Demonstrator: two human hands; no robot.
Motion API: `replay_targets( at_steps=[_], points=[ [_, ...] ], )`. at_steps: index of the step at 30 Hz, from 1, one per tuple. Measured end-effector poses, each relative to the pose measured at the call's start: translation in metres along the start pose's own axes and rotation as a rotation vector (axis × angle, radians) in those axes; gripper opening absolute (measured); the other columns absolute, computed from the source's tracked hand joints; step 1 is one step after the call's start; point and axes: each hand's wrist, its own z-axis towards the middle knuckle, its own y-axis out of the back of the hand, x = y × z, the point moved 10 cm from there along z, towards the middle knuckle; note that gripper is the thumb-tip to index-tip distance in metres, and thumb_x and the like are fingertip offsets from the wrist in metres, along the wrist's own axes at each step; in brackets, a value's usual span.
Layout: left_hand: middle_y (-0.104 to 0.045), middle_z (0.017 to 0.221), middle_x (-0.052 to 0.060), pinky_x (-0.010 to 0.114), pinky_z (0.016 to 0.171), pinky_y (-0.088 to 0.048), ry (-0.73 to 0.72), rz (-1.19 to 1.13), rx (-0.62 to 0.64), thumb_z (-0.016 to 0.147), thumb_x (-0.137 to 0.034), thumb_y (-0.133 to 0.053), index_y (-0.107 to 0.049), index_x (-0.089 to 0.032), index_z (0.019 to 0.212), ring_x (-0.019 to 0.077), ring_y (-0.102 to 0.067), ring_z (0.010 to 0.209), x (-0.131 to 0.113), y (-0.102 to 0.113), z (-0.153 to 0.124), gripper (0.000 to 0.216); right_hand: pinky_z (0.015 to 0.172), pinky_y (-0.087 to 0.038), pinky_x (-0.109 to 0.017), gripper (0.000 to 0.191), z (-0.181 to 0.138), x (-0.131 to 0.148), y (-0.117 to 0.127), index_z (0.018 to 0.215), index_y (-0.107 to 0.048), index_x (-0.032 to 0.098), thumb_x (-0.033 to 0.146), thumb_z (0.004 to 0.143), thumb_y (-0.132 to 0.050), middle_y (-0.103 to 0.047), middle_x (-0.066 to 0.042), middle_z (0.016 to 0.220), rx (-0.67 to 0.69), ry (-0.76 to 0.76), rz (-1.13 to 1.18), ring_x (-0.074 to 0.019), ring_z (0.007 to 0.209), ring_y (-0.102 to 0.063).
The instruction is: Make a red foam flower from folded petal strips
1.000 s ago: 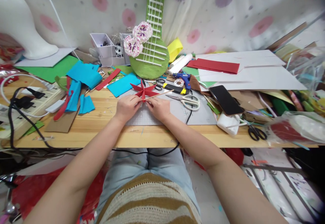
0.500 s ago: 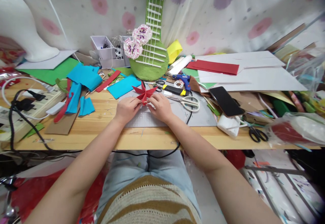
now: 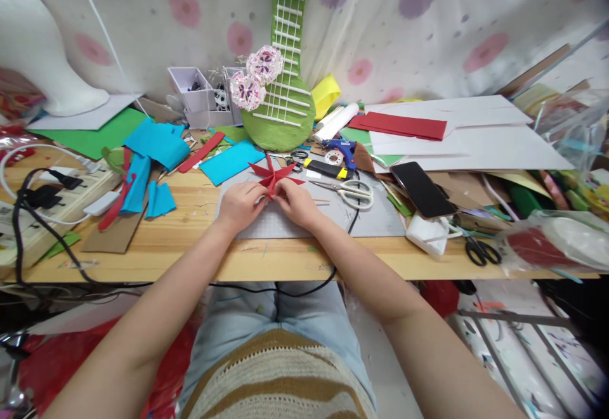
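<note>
A red folded-paper star [image 3: 273,175] with pointed petals is held just above the grey cutting mat [image 3: 380,213] on the wooden table [image 3: 190,216]. My left hand [image 3: 242,205] pinches its lower left side with closed fingers. My right hand [image 3: 297,202] pinches its right side, fingers pressed together. A thin wooden stick [image 3: 320,201] lies on the mat just right of my right hand. White-handled scissors [image 3: 351,191] lie a little further right.
A blue glue gun [image 3: 343,149] and a black-and-yellow cutter [image 3: 328,168] lie behind the scissors. A black phone [image 3: 422,187] rests to the right. Blue paper scraps [image 3: 157,153], a power strip [image 3: 42,206] and a green paper guitar [image 3: 280,99] fill the left and back.
The wooden stick, earlier held under the star by my right hand, now lies on the mat. My right hand has shifted onto the star's right petals, and the star has turned slightly.
</note>
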Motion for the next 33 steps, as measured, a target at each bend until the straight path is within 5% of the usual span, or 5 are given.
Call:
replay_targets(
  at_steps=[5,17,33],
  points=[
    [-0.069,0.084,0.006,0.031,0.066,-0.045,0.035,0.025,0.015,0.081,-0.024,-0.053,-0.064,-0.02,0.089,0.0193,-0.062,0.076,0.001,-0.003,0.0,0.014,0.064,-0.038,-0.022,0.004,0.001,-0.003,0.003,0.084,-0.051,0.02,0.023,0.084,-0.049,-0.06,0.0,0.08,0.003,-0.025,0.093,-0.0115,0.069,-0.052],
    [-0.07,0.082,0.004,0.029,0.066,-0.044,0.003,0.039,-0.014,0.086,-0.025,-0.049,-0.066,-0.02,0.08,0.0166,-0.062,0.075,-0.004,0.0,0.001,0.018,0.073,-0.042,-0.023,0.008,-0.001,0.007,0.006,0.089,-0.06,0.019,0.02,0.084,-0.055,-0.06,-0.004,0.095,0.02,0.092,-0.01,-0.0129,0.082,-0.056],
    [-0.069,0.085,0.005,0.031,0.066,-0.042,0.027,0.038,0.023,0.083,-0.032,-0.055,-0.064,-0.02,0.081,0.0188,-0.061,0.078,-0.004,-0.006,0.001,0.015,0.075,-0.042,-0.025,0.009,0.0,-0.007,0.001,0.087,-0.06,0.019,0.022,0.088,-0.051,-0.062,-0.004,0.095,0.063,-0.016,-0.1,-0.015,0.088,-0.057]
  ],
)
